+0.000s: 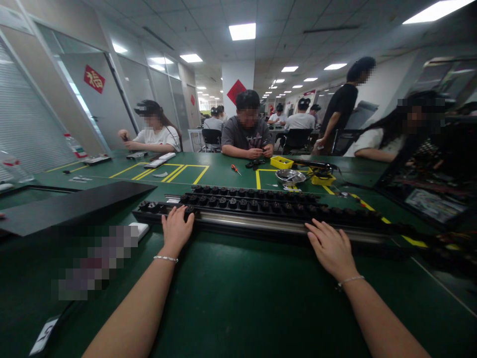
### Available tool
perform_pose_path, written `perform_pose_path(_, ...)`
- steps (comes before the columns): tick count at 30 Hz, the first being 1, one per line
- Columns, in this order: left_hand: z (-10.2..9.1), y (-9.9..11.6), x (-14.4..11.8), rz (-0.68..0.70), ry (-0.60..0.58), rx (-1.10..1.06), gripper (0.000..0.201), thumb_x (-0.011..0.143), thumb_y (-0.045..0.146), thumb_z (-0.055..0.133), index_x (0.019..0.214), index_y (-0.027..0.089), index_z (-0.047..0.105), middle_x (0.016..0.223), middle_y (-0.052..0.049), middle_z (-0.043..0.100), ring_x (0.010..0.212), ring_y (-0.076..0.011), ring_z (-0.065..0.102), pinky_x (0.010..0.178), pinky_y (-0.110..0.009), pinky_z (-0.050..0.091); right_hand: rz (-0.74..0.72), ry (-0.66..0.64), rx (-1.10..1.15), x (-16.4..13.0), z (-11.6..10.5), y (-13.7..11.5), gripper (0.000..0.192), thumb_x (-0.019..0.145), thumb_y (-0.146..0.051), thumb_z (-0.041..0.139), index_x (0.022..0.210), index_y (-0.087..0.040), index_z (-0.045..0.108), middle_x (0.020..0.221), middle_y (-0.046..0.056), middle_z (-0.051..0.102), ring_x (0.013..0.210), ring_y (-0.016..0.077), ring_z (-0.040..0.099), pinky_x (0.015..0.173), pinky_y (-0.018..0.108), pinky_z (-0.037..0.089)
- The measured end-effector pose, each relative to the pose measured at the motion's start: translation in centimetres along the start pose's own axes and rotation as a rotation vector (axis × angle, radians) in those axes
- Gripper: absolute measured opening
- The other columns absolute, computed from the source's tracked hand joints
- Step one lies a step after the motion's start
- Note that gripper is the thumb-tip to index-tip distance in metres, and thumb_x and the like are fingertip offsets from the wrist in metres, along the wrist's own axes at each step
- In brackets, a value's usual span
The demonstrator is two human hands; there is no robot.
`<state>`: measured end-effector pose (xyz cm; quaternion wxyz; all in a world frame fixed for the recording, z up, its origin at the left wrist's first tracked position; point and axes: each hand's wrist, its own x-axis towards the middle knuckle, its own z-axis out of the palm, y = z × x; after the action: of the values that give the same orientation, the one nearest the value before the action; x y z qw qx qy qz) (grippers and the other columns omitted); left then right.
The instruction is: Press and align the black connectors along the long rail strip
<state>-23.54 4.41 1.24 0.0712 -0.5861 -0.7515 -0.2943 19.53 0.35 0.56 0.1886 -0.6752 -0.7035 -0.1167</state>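
A long black strip (261, 211) with rows of round sockets and a silver metal edge lies across the green table (238, 298) in front of me. My left hand (177, 226) rests flat on its left end, fingers spread over the sockets. Further right, my right hand (330, 248) lies palm down against the strip's near silver edge. Each wrist wears a thin bracelet. A second black socket strip (253, 192) lies just behind the first.
A black flat panel (70, 204) lies at the left, a small white box (139, 229) beside it. Behind the strips are a red screwdriver (235, 169), a metal bowl (290, 176) and yellow trays (281, 162). Several people sit across the table. A dark open device (428, 184) stands right.
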Motion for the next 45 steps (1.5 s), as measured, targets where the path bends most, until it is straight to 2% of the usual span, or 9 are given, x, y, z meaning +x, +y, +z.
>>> perform_pose_path(17, 0.23, -0.19, 0.03, 0.031, 0.009, -0.009, 0.04, 0.085, 0.036, 0.042, 0.119, 0.02, 0.056, 0.128, -0.01, 0.057, 0.127, -0.0256, 0.042, 0.109, -0.057, 0.017, -0.012, 0.027, -0.036, 0.01, 0.18, 0.01, 0.046, 0.091, -0.042, 0.025, 0.119, -0.031, 0.06, 0.134, 0.001, 0.052, 0.125, 0.023, 0.043, 0.104, 0.052, 0.027)
perform_pose_path(33, 0.16, -0.02, 0.0, 0.073, -0.008, -0.01, 0.039, 0.085, 0.035, 0.041, 0.117, 0.021, 0.057, 0.128, -0.007, 0.058, 0.127, -0.0246, 0.041, 0.111, -0.055, 0.015, 0.01, -0.014, -0.001, -0.05, -0.25, -0.18, 0.05, 0.092, -0.046, 0.021, 0.121, -0.029, 0.058, 0.136, 0.001, 0.049, 0.127, 0.0229, 0.04, 0.105, 0.052, 0.024)
perform_pose_path(45, 0.09, 0.16, -0.1, 0.121, -0.017, -0.018, 0.038, 0.085, 0.037, 0.042, 0.117, 0.023, 0.058, 0.127, -0.007, 0.059, 0.127, -0.0252, 0.042, 0.11, -0.058, 0.015, 0.015, 0.005, -0.016, -0.05, -0.06, -0.18, 0.047, 0.092, -0.044, 0.023, 0.12, -0.03, 0.059, 0.135, 0.0, 0.051, 0.126, 0.0219, 0.041, 0.105, 0.052, 0.026)
